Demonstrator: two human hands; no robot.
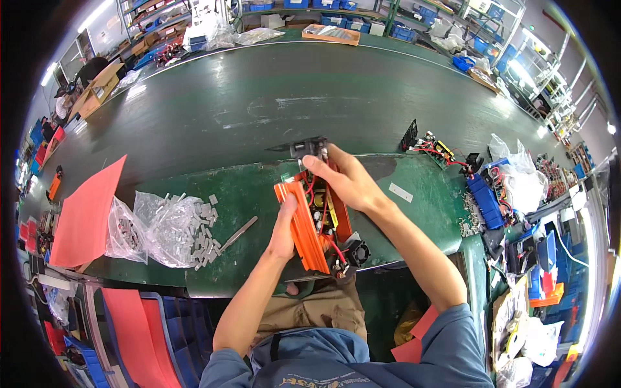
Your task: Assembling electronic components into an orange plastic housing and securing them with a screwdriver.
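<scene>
My left hand (283, 229) grips the left wall of an orange metal housing (302, 229), held tilted over the front of the green bench. Inside the housing sit a circuit board with yellow parts (323, 205) and red wires. A small black fan (356, 253) hangs out of its near end on wires. At the far end, my right hand (349, 178) closes thumb and fingers on a black end panel (309, 147). Whether that panel touches the housing, I cannot tell.
Left on the green bench (414, 223) lie a plastic bag of small metal pieces (169, 223), a flat metal strip (239, 234) and a red sheet (87, 216). To the right are a wired circuit assembly (435, 148) and a blue housing (484, 200). A dark conveyor belt (259, 84) runs behind.
</scene>
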